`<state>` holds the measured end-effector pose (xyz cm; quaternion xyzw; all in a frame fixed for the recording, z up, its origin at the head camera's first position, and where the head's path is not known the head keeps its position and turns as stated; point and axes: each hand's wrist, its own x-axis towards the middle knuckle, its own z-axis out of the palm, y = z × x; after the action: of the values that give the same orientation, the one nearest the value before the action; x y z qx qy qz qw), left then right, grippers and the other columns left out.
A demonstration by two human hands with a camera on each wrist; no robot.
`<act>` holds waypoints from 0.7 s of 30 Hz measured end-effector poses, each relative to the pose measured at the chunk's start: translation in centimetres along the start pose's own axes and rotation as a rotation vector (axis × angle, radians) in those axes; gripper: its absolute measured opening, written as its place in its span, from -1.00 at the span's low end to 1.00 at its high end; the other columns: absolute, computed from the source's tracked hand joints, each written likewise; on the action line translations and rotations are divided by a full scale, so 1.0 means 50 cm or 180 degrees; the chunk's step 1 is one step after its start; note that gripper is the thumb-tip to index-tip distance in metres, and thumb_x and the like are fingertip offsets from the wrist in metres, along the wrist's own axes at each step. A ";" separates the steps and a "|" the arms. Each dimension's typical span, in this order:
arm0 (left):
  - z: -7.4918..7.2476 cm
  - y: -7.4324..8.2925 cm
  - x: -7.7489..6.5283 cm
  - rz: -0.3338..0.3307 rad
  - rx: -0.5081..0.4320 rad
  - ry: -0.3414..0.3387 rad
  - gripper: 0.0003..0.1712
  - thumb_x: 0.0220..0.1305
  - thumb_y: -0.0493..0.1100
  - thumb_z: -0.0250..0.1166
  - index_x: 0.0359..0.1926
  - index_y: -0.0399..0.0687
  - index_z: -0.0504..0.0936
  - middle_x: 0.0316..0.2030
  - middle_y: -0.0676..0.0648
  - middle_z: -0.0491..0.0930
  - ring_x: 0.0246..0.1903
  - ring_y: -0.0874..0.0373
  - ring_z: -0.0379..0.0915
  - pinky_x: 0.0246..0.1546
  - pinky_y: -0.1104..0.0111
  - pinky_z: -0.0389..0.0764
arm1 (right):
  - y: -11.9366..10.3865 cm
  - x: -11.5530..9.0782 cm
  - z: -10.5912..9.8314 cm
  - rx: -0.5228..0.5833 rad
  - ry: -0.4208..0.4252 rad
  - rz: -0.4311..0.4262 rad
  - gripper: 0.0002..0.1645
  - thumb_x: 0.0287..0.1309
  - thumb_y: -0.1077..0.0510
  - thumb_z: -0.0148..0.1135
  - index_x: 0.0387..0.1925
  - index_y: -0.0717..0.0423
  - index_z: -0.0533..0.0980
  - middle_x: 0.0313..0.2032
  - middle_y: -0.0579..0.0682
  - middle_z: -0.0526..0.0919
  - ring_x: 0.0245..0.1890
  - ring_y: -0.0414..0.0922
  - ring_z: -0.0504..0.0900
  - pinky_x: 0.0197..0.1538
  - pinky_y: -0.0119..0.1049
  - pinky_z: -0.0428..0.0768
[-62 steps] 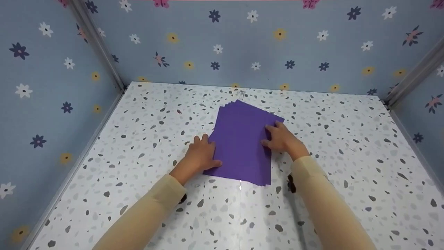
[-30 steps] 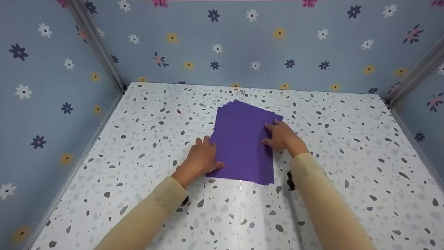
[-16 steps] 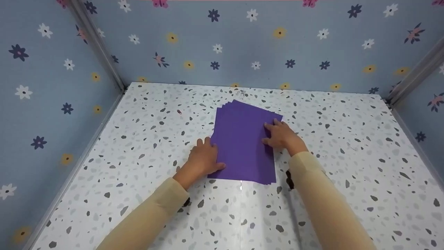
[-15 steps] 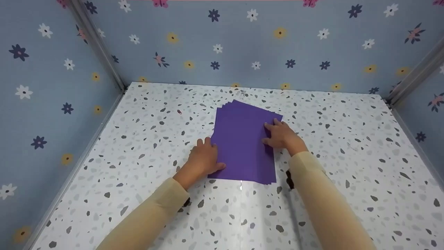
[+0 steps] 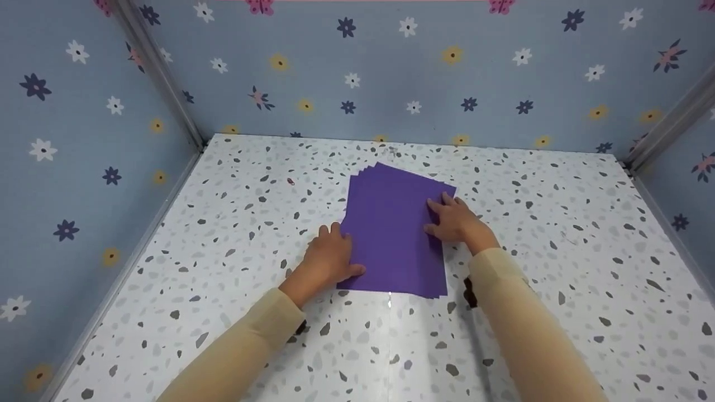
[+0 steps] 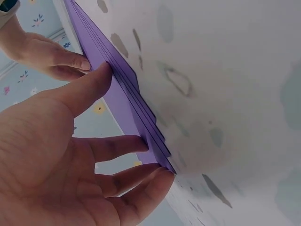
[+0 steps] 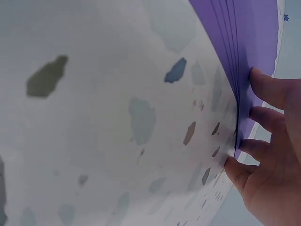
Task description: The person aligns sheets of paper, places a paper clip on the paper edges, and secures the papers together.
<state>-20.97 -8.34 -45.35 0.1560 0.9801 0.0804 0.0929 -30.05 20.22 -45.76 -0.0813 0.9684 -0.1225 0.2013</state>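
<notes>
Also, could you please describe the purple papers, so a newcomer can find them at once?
Below the blue flowered wall is a white speckled surface. On it, between the left hand and the right hand, lie the purple papers, a stack with edges slightly fanned. Their plain, solid purple sets them apart from the speckled surface and patterned wall.

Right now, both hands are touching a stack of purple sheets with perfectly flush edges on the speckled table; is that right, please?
Not quite: the stack of purple sheets on the speckled table has staggered edges, not flush ones, as the head view shows.
</notes>
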 end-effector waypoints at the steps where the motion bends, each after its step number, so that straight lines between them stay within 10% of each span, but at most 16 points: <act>1: 0.001 -0.001 0.000 0.0013 -0.0014 0.0006 -0.07 0.30 0.23 0.51 0.31 -0.49 0.53 0.23 -0.45 0.40 0.13 -0.29 0.39 0.08 -0.08 0.64 | 0.002 -0.001 0.001 0.0016 0.0004 -0.0016 -0.08 0.57 -0.14 0.10 0.72 0.01 -0.03 0.69 0.30 -0.26 0.66 0.38 -0.25 0.58 0.38 -0.01; 21: -0.004 -0.032 0.008 0.0018 -0.0505 0.0052 -0.30 0.47 0.19 0.36 0.27 -0.33 0.58 0.18 -0.37 0.42 0.13 -0.24 0.40 0.20 -0.06 0.54 | 0.037 -0.015 0.011 0.0829 0.0334 -0.0385 -0.03 0.59 -0.15 0.03 0.71 0.19 -0.10 0.67 0.39 -0.29 0.66 0.38 -0.22 0.61 0.31 -0.07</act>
<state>-21.85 -9.75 -45.53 0.1502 0.9709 0.1594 0.0967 -29.35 22.03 -46.47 -0.1061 0.9469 -0.2631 0.1515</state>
